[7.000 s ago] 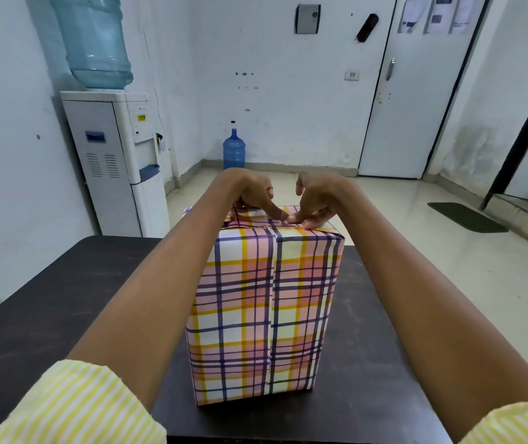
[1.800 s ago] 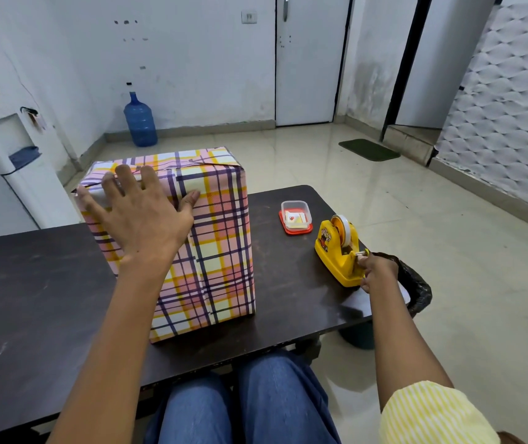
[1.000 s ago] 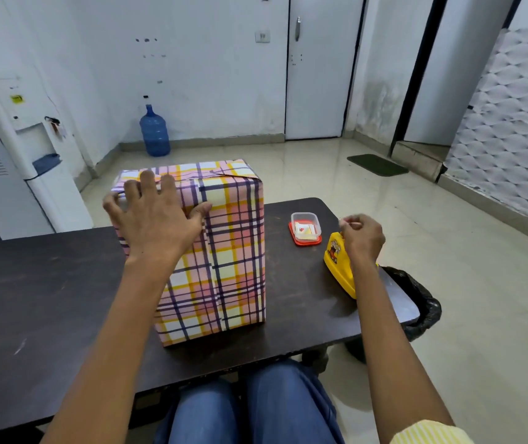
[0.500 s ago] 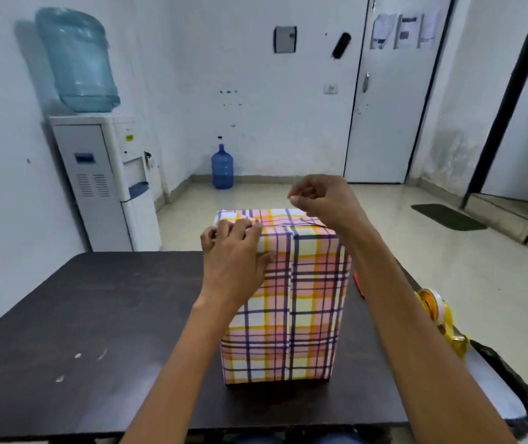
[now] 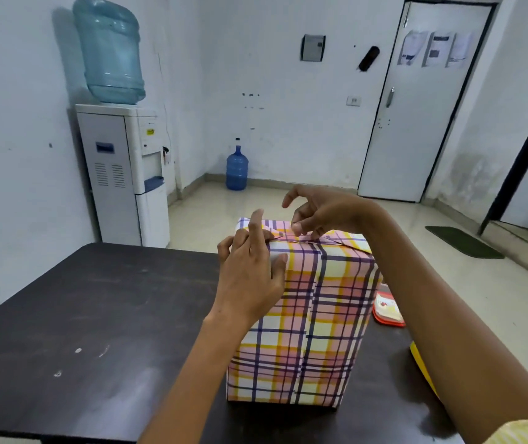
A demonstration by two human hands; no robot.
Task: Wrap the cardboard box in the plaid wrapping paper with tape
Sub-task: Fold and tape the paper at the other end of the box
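The box wrapped in plaid paper [image 5: 304,318] stands upright on the dark table [image 5: 79,315], its paper seam facing me. My left hand [image 5: 249,277] presses on the box's upper left corner with straight fingers, the index finger reaching over the top edge. My right hand [image 5: 317,216] hovers over the folded flaps on top. Its thumb and fingertips pinch together at the top seam, on a strip of clear tape that barely shows.
A small red-lidded container [image 5: 387,310] sits right of the box. A yellow tape dispenser [image 5: 423,370] peeks out behind my right forearm. A water cooler [image 5: 124,174] stands beyond the table's far left corner, and a blue bottle [image 5: 237,168] stands on the floor.
My right hand left the tape dispenser and came over the box top with fingers pinched. It now sits lower on the top seam. My left hand stayed on the box.
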